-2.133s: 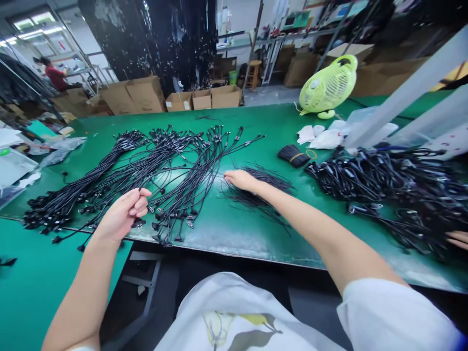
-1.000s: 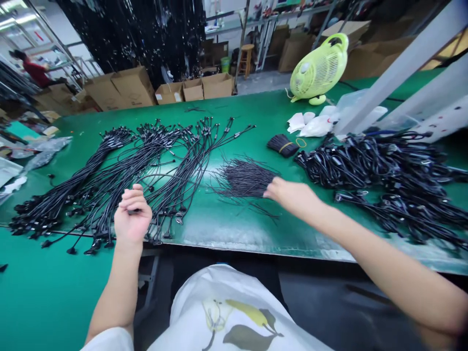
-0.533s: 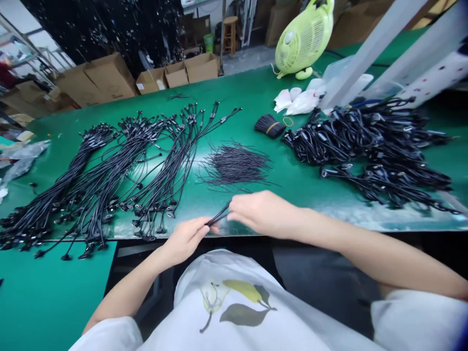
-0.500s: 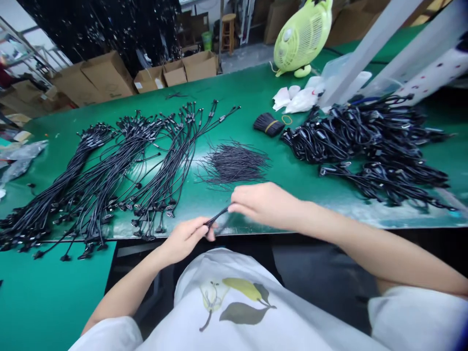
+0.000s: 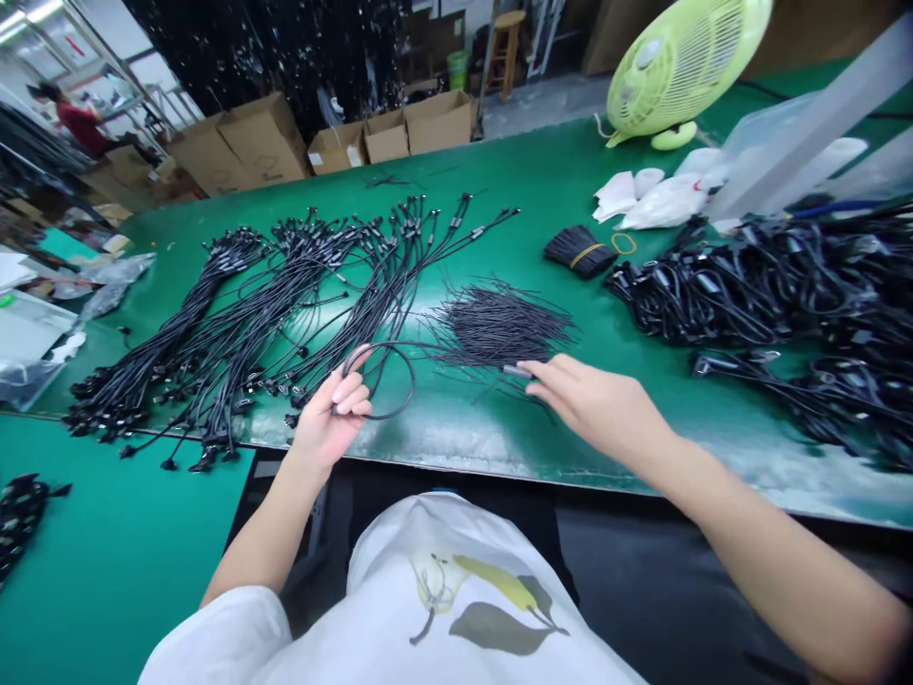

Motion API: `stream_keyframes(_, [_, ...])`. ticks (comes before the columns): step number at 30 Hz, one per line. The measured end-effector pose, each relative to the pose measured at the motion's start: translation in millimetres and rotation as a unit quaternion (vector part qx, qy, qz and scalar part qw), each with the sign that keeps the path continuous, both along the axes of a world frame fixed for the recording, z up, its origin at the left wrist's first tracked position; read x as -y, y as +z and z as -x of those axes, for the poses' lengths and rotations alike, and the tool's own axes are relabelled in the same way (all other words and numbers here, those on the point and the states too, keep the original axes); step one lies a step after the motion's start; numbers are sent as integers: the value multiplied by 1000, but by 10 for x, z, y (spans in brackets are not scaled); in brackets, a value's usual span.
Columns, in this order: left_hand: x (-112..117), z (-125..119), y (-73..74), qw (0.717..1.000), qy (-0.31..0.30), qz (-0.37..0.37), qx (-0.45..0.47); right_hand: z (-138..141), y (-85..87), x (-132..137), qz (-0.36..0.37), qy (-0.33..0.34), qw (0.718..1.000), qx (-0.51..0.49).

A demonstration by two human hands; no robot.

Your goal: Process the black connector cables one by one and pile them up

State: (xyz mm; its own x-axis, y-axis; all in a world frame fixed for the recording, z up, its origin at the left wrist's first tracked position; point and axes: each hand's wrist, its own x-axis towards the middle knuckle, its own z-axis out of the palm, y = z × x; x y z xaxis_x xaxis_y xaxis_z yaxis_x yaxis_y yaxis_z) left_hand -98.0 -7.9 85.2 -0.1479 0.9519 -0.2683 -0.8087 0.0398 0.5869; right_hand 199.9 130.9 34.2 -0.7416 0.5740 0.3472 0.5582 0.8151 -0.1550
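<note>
On the green workbench I count three long bunches of black cables, one loose pile of thin black wires, one tied bundle of wires, one yellow rubber band and one lime-green fan. Above the bench are my two hands: my left hand with one black cable loop, and my right hand. Behind the bench are four cardboard boxes, one stool and one person.

Cable end hidden in left hand (only loop shows); fan cut off at top.
</note>
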Motion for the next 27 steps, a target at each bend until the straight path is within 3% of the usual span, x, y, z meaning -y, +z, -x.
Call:
stream_keyframes(4, [-75,-102,-147,994,-85,34,-64,93,26,211,-114,55,991,53])
stream_keyframes(9, [-111,-46,-214,998,-28,51,-27,69,85,235,-142,40,988,49])
stream_keyframes(14, [-90,-16,-149,996,-53,60,29,64,27,163,-112,41,992,47])
stream_keyframes(20, [-104,128,-16,997,63,12,32,15,-38,82,-97,8,995,13])
stream_keyframes(22, [-126,73,-62,998,47,23,-31,67,-17,202,-78,39,996,32])
stream_keyframes(24, [-148,-69,-167,987,-3,30,-158,174,45,399,-24,127,989,71])
stream_keyframes(27, [-148,-335,-345,918,-89,18,-386,366,208,661,96,268,953,103])
